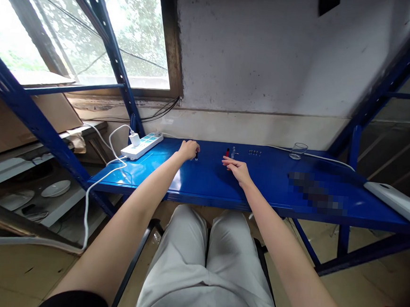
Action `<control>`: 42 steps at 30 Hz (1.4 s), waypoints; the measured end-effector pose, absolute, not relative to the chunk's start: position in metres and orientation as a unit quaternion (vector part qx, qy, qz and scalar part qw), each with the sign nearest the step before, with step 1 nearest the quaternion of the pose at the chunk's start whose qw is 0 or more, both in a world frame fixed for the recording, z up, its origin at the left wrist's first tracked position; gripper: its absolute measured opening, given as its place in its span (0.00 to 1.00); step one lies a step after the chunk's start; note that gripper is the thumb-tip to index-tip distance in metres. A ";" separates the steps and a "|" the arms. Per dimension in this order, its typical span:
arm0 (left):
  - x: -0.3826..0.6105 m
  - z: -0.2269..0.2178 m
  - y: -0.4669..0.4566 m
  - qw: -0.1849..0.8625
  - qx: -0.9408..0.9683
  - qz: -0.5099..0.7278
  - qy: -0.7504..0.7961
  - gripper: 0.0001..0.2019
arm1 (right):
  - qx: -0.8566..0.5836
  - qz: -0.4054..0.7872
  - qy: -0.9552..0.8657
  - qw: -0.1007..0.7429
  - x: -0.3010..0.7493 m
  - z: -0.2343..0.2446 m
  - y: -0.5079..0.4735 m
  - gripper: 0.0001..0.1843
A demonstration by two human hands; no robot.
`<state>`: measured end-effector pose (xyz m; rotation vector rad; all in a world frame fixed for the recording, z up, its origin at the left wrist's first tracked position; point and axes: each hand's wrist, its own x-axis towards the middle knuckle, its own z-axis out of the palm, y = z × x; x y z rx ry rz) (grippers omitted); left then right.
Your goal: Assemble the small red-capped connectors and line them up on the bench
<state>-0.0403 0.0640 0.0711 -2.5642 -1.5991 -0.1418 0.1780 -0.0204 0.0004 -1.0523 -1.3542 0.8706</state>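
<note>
My left hand (188, 149) is over the blue tabletop, left of centre, its fingers curled down around a small black upright piece (196, 156). That piece is too small to name, and the fingers partly hide it. To the right, my right hand (238, 170) hovers near the table, fingers stretched out and nothing visible in them. Just beyond its fingertips stand a small red cylinder (228, 152) and a small clear vial-like piece (233, 152). Several tiny clear pieces (254, 152) form rows farther right.
A white power strip (143, 146) with a plugged-in cable lies at the table's left end. A clear glass (298, 151) stands at the back right, near a blurred-out dark object (315, 193). One white device (396, 202) lies at the right end. Blue metal posts (355, 146) frame the table (202, 184).
</note>
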 end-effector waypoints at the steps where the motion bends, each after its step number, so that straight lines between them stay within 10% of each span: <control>1: -0.041 0.070 0.065 0.061 -0.846 -0.049 -0.528 0.20 | -0.450 0.371 -0.577 0.572 0.178 0.000 -0.020 0.13; 42: -0.041 0.076 0.068 0.070 -0.839 -0.024 -0.539 0.15 | -0.461 0.363 -0.588 0.557 0.180 -0.004 -0.017 0.11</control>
